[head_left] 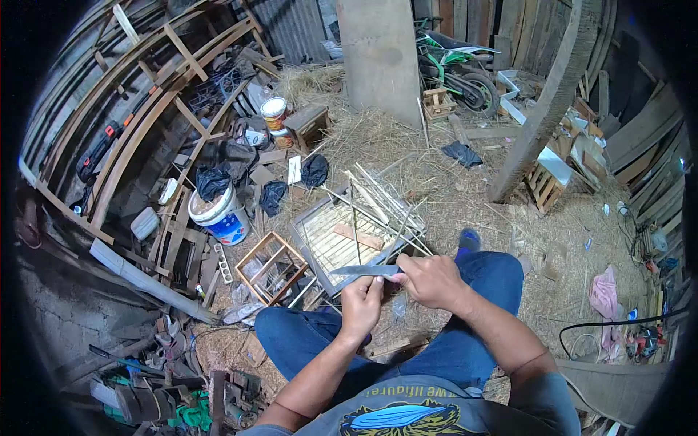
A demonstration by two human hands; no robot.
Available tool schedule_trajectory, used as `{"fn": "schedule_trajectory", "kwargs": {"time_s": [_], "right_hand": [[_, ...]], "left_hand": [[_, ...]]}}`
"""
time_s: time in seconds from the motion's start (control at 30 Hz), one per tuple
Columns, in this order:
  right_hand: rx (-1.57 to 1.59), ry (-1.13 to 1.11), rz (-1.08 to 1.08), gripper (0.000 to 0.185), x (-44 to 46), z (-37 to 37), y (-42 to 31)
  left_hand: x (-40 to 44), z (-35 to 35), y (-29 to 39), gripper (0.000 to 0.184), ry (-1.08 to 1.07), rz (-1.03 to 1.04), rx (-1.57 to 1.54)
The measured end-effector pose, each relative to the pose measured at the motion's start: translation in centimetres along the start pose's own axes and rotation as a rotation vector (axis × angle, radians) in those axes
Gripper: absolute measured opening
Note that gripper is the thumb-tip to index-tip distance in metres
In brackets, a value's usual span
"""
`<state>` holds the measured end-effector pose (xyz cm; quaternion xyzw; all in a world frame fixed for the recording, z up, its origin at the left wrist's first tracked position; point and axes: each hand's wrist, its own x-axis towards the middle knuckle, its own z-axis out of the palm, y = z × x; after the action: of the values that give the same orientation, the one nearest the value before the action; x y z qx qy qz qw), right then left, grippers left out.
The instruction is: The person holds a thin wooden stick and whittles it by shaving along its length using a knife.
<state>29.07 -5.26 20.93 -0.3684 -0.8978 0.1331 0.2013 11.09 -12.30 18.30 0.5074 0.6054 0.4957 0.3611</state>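
Observation:
A knife (367, 269) with a broad grey blade points left in front of me, held level above a shallow tray. My right hand (430, 280) is closed around its handle end. Just below the blade, my left hand (361, 304) has its fingers and thumb pressed together close to the knife's edge; whatever they pinch is too small or hidden to make out. The framed tray (304, 240) lies on the ground beyond my hands, with pale slats across it. A flat wooden piece (358, 236) and several thin strips (371, 198) rest on top.
Left of the tray stand a small wooden frame (252, 267) and a white-and-blue bucket (227, 224). A slanting wooden post (542, 109) rises at the right, with a green motorbike (458, 69) behind. Straw covers the ground. A black cable (618, 322) curves at the right.

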Motion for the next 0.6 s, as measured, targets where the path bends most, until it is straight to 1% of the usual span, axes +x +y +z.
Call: {"fn": "schedule_trajectory", "kwargs": {"time_s": [0.13, 0.2, 0.3, 0.33, 0.4, 0.43, 0.47, 0.53, 0.57, 0.6], "right_hand": [[-0.063, 0.039, -0.024, 0.033, 0.0, 0.2, 1.5], [-0.069, 0.024, -0.015, 0.035, 0.0, 0.5, 2.2], [-0.080, -0.006, 0.017, 0.034, -0.1, 0.6, 2.8], [-0.120, -0.046, 0.050, 0.033, -0.2, 0.5, 3.0], [-0.226, -0.122, 0.151, 0.030, -0.2, -0.2, 4.1], [-0.292, -0.157, 0.220, 0.029, -0.1, -1.0, 5.4], [-0.359, -0.128, 0.315, 0.029, -0.3, -1.5, 7.9], [-0.279, -0.058, 0.615, 0.028, -1.1, -2.0, 13.3], [-0.263, -0.012, 0.568, 0.029, -1.5, -2.0, 13.5], [-0.247, 0.032, 0.518, 0.029, -2.0, -1.8, 13.4]], "left_hand": [[0.7, 0.2, -1.6, 0.035, 0.019, 0.023, 0.075], [0.9, 0.2, -1.6, 0.027, 0.007, -0.031, 0.178], [1.4, 0.7, -2.6, 0.027, 0.002, -0.037, 0.239], [1.5, 0.8, -3.0, 0.027, 0.004, -0.040, 0.240], [1.5, 1.0, -3.6, 0.031, 0.046, -0.020, 0.111], [1.4, 0.1, -3.6, 0.029, 0.013, -0.058, 0.172], [0.9, -0.4, -3.8, 0.029, 0.013, -0.059, 0.173], [-0.4, -1.5, -4.5, 0.028, 0.038, -0.087, 0.243], [-0.5, -2.1, -4.2, 0.031, 0.002, -0.217, 0.210], [-0.4, -2.2, -3.9, 0.031, 0.006, -0.218, 0.209]]}}
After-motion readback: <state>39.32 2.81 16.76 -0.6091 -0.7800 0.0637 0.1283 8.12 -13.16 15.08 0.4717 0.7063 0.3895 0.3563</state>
